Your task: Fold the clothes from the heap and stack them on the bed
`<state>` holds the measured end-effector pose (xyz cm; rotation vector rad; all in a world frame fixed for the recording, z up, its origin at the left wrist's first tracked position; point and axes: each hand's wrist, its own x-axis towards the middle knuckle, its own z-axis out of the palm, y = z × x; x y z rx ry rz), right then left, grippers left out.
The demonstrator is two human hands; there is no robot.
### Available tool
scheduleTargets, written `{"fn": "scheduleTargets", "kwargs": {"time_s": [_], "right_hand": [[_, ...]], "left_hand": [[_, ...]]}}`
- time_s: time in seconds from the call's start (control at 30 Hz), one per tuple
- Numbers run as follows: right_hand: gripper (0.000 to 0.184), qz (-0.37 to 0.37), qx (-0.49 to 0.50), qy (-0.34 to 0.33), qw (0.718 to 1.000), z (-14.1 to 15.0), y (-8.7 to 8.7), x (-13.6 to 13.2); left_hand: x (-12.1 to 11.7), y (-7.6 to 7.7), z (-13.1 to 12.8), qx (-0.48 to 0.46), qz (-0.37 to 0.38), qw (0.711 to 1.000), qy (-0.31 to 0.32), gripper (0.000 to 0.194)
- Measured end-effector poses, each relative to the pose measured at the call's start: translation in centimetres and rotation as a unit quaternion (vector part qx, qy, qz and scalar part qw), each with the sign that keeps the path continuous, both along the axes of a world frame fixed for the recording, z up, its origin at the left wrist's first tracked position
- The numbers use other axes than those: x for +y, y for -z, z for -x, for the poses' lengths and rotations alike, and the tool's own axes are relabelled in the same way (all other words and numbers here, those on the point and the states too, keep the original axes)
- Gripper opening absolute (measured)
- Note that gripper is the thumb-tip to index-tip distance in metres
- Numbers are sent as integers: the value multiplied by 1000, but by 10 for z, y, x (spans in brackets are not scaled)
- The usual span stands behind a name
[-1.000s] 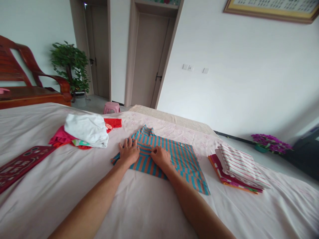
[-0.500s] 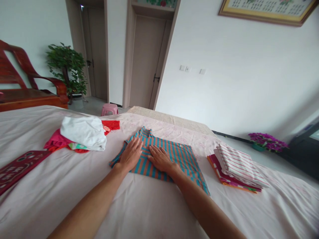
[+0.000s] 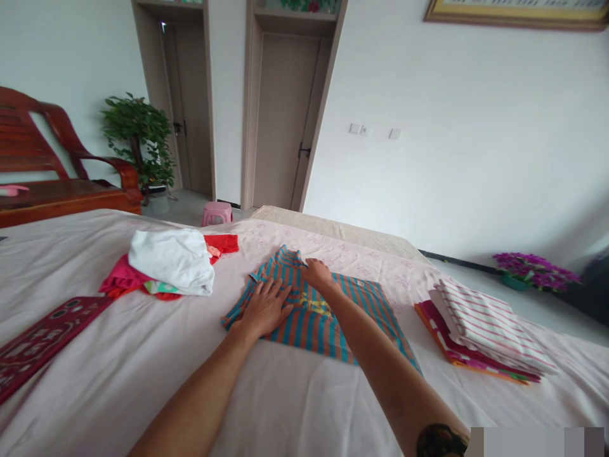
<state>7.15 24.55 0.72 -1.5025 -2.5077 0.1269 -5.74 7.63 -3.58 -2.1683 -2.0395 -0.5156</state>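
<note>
A teal and orange striped garment [image 3: 328, 317] lies spread on the bed [image 3: 285, 406] in front of me. My left hand [image 3: 266, 308] rests flat on its left part, fingers stretched out. My right hand [image 3: 317, 275] has reached to the garment's far edge near the collar, with its fingers curled on the cloth there. Whether those fingers pinch the fabric is hard to make out.
A loose heap with a white cloth [image 3: 174, 260] over red and pink pieces lies to the left. A folded stack topped by a red-and-white striped cloth [image 3: 490, 324] sits at the right. A dark red patterned strip [image 3: 42, 333] lies at far left. Beyond the bed stand a wooden chair [image 3: 57, 171], a plant [image 3: 137, 139] and a pink stool [image 3: 216, 212].
My right hand left the middle of the striped garment and reached forward to its far edge. My left hand stayed flat on the left side. The camera shifted slightly.
</note>
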Motion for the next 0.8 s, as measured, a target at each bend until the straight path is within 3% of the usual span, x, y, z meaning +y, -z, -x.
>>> {"fn": "scheduleTargets", "kwargs": {"time_s": [0.13, 0.27, 0.4, 0.47, 0.57, 0.6, 0.63, 0.67, 0.7, 0.8], "right_hand": [[48, -3, 1, 33, 999, 15, 6, 11], [36, -3, 16, 13, 1000, 21, 5, 15], [30, -27, 59, -54, 996, 12, -6, -5], [28, -73, 95, -167, 979, -1, -11, -27], [29, -99, 84, -403, 906, -30, -14, -65], [36, -85, 66, -439, 892, -40, -15, -75], [43, -70, 50, -454, 887, -51, -16, -83], [48, -55, 36, -452, 890, -61, -17, -88], [51, -41, 24, -437, 898, -70, -19, -89], [50, 0, -9, -359, 933, -94, -26, -75]], "left_hand": [[-1, -2, 1, -12, -13, 1000, 2, 50], [1, -3, 2, -61, -20, 998, 15, 45], [7, -3, 7, -234, -41, 971, 16, 44], [9, -6, 14, -403, -67, 913, -11, 45], [10, -13, 28, -664, -61, 743, -54, 58], [10, -16, 31, -716, -42, 694, -64, 64], [9, -19, 33, -741, -21, 667, -71, 68], [8, -22, 33, -742, -3, 667, -77, 71], [7, -24, 31, -719, 8, 691, -80, 71], [4, -28, 14, -560, 5, 823, -95, 77]]}}
